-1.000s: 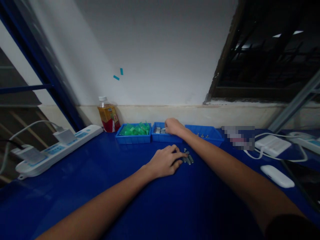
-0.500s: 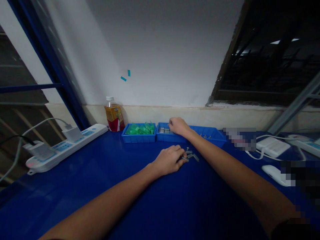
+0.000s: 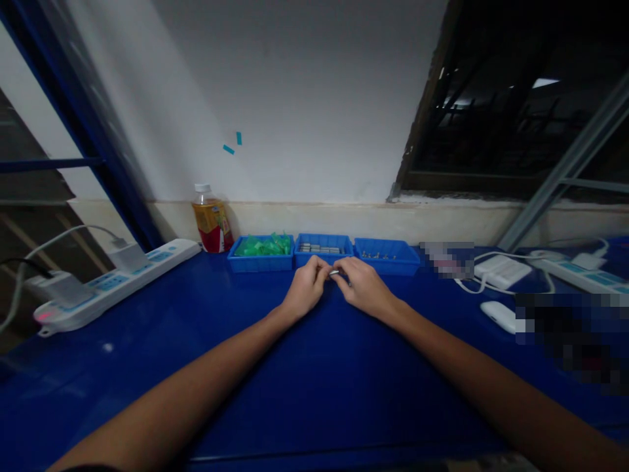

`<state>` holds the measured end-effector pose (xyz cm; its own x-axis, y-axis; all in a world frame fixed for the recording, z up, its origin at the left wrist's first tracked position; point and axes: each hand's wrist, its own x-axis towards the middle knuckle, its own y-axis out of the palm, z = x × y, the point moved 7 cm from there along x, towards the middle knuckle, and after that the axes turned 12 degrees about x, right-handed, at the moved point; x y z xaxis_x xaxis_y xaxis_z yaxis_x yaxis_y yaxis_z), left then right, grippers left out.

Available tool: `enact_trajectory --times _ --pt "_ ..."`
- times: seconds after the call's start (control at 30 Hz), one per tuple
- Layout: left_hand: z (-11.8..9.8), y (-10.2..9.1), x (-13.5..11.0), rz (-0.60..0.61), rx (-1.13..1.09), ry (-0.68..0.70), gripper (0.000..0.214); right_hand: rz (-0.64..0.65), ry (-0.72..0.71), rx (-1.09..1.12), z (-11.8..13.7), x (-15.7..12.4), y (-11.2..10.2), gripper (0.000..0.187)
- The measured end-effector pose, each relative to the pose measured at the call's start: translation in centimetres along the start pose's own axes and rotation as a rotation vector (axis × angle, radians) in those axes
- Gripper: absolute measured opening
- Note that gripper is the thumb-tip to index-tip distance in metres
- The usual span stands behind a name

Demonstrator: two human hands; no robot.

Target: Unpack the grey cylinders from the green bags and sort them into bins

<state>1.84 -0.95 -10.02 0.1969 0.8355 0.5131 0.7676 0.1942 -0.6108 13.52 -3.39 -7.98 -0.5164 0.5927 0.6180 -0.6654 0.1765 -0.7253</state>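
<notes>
While hands [image 3: 363, 283] hold metal [image 3: 335, 272], bins [image 3: 260, 264] stand behind.

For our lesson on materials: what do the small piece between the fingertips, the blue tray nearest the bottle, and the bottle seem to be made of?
Small piece: probably smooth metal, by its pale grey sheen, though tiny here.
Blue tray: likely moulded plastic, semi-gloss, with even colour and thin walls.
Bottle: apparently clear, glossy plastic; its neck is see-through.

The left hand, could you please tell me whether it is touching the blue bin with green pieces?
Apart: in the head view, a strip of blue tabletop shows between the left hand and the blue bin with green pieces.
</notes>
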Motion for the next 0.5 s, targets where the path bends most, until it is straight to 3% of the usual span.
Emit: enact_trajectory --times 0.27,0.5 --pt "-0.5 0.1 -0.2 0.043 -0.125 0.005 0.021 -0.013 0.134 0.057 -1.2 0.1 -0.3 0.019" --pt "-0.5 -0.7 -0.3 -0.012 -0.083 -0.055 0.025 -0.098 0.111 0.058 -0.6 0.0 -0.3 0.017"
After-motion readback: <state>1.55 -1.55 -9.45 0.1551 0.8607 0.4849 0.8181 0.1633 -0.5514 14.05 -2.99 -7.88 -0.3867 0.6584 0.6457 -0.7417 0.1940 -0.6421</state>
